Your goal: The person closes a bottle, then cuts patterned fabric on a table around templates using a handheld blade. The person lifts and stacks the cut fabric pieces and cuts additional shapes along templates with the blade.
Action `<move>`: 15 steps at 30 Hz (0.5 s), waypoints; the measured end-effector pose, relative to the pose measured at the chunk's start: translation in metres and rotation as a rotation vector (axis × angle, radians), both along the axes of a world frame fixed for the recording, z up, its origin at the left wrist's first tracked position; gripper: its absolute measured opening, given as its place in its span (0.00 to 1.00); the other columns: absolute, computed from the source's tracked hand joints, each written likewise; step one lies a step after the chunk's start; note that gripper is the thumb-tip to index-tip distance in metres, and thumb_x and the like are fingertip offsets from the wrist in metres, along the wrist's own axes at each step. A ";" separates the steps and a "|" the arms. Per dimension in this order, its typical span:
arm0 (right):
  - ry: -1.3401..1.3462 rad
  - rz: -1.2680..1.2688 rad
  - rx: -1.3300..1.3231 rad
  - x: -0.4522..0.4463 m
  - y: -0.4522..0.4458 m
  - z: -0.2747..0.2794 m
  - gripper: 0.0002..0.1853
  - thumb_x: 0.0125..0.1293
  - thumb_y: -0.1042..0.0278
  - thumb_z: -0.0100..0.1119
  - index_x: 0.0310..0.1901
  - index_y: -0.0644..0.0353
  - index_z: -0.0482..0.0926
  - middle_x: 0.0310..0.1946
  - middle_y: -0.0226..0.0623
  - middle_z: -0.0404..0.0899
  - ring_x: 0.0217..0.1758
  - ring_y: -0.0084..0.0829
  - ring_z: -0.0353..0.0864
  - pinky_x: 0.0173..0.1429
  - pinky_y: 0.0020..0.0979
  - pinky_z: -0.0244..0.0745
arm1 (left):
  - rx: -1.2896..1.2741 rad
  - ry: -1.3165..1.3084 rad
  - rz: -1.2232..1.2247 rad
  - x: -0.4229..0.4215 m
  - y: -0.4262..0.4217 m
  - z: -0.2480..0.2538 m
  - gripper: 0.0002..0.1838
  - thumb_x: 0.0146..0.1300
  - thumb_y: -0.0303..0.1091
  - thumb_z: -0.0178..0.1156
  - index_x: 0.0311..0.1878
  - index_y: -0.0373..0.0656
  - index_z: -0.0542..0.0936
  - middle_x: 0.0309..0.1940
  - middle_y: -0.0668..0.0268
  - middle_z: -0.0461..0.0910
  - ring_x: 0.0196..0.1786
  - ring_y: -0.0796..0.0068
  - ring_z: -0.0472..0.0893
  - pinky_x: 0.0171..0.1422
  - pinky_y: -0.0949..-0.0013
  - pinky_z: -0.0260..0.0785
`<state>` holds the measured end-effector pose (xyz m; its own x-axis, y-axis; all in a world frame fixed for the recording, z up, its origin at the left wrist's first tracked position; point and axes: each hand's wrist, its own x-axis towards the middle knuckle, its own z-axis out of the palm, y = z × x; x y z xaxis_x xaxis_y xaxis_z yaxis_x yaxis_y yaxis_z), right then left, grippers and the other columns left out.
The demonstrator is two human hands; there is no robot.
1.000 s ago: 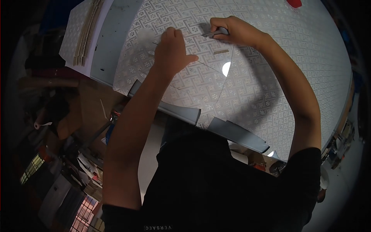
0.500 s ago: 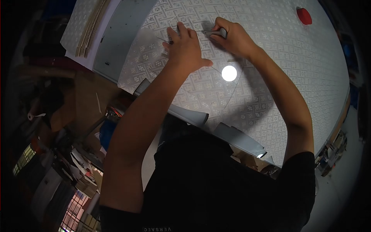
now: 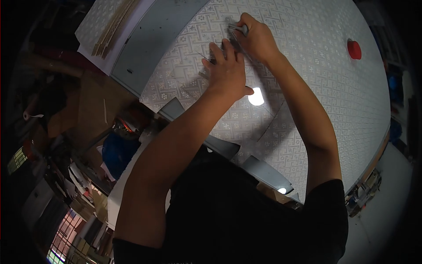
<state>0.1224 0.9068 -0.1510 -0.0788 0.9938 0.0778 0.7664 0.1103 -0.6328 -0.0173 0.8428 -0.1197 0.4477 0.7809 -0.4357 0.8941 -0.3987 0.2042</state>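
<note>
My left hand [image 3: 227, 74] lies on a pale sheet [image 3: 316, 83] with a silvery lattice and flower pattern, its fingers spread. Beyond its fingertips, my right hand [image 3: 259, 42] is closed around a slim grey tool that looks like a utility knife [image 3: 238, 28]. The front end of the knife meets the sheet; its blade is too small to make out. Thin dark lines cross the sheet by my left hand and below its thumb. A round bright glare sits right beside that thumb.
A red rounded object [image 3: 354, 50] rests on the sheet at the right. Grey curved pieces [image 3: 267, 172] lie along the near table edge. Edge-on boards [image 3: 115, 30] and a grey panel [image 3: 154, 42] are at the upper left. A blue bundle [image 3: 118, 152] stands below the table's left side.
My right hand has moved the knife farther away across the sheet, beyond my left fingertips. My left hand stays spread on the sheet. The whole view has shifted, with the red object lower.
</note>
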 end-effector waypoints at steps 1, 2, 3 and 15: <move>0.040 -0.033 -0.008 -0.002 -0.003 -0.002 0.12 0.66 0.66 0.69 0.45 0.58 0.76 0.35 0.47 0.86 0.39 0.53 0.86 0.43 0.44 0.79 | -0.005 -0.001 -0.004 0.000 -0.001 -0.001 0.62 0.46 0.61 0.81 0.74 0.30 0.62 0.80 0.35 0.45 0.79 0.21 0.46 0.68 0.17 0.59; 0.038 -0.027 -0.007 -0.003 -0.004 -0.005 0.12 0.66 0.66 0.69 0.45 0.58 0.76 0.35 0.47 0.86 0.39 0.53 0.86 0.43 0.44 0.79 | -0.007 -0.003 -0.008 -0.001 0.000 -0.001 0.63 0.45 0.61 0.81 0.74 0.29 0.61 0.79 0.36 0.45 0.79 0.22 0.46 0.68 0.18 0.60; 0.054 -0.046 0.012 -0.003 -0.006 -0.008 0.12 0.67 0.66 0.69 0.45 0.58 0.76 0.37 0.47 0.87 0.40 0.53 0.87 0.43 0.43 0.80 | -0.007 -0.005 -0.001 -0.001 0.000 -0.001 0.63 0.45 0.61 0.81 0.74 0.29 0.61 0.79 0.36 0.45 0.79 0.22 0.46 0.68 0.18 0.60; 0.034 0.548 -0.084 0.047 0.060 0.016 0.11 0.66 0.70 0.70 0.45 0.59 0.78 0.39 0.38 0.87 0.44 0.42 0.87 0.48 0.38 0.79 | -0.087 -0.033 0.130 -0.006 -0.004 0.004 0.65 0.46 0.63 0.79 0.80 0.40 0.56 0.84 0.49 0.39 0.79 0.16 0.40 0.66 0.13 0.59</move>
<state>0.1694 0.9664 -0.1352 -0.5847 0.8112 0.0120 0.5899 0.4352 -0.6801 -0.0233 0.8385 -0.1157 0.3606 0.7932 -0.4907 0.9292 -0.2595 0.2633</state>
